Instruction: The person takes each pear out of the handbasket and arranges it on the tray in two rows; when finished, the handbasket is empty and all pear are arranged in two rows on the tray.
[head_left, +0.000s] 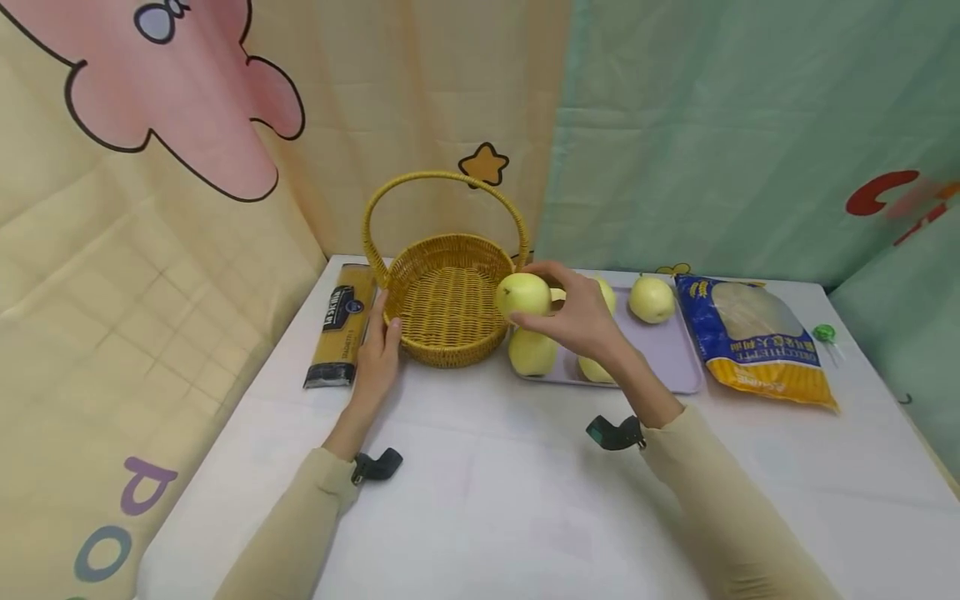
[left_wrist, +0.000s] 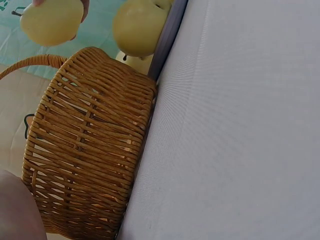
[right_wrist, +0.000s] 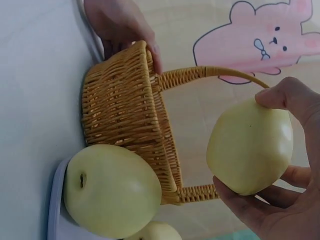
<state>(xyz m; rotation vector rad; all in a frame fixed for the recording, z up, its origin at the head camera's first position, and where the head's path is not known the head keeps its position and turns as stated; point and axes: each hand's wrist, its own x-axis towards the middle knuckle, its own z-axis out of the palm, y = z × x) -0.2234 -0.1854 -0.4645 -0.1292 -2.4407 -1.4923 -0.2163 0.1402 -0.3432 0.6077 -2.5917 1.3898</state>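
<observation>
My right hand (head_left: 577, 312) holds a pale yellow-green pear (head_left: 523, 296) between thumb and fingers, raised at the right rim of a wicker basket (head_left: 450, 346). In the right wrist view the held pear (right_wrist: 250, 145) is apart from the basket's tall handle (right_wrist: 200, 72). Seen from above, the basket's inside shows only bare weave. At its left side my left hand (head_left: 377, 354) grips the rim, thumb at the edge and fingers along the outer wall; the fingertips are partly hidden. More pears (head_left: 651, 298) lie on a lilac tray (head_left: 667, 358) right of the basket.
A pack of spaghetti (head_left: 341, 329) lies left of the basket. Right of the tray are a blue and yellow bag of pasta (head_left: 757, 337) and a green lollipop (head_left: 823, 333). Curtains hang behind the white table (head_left: 480, 483).
</observation>
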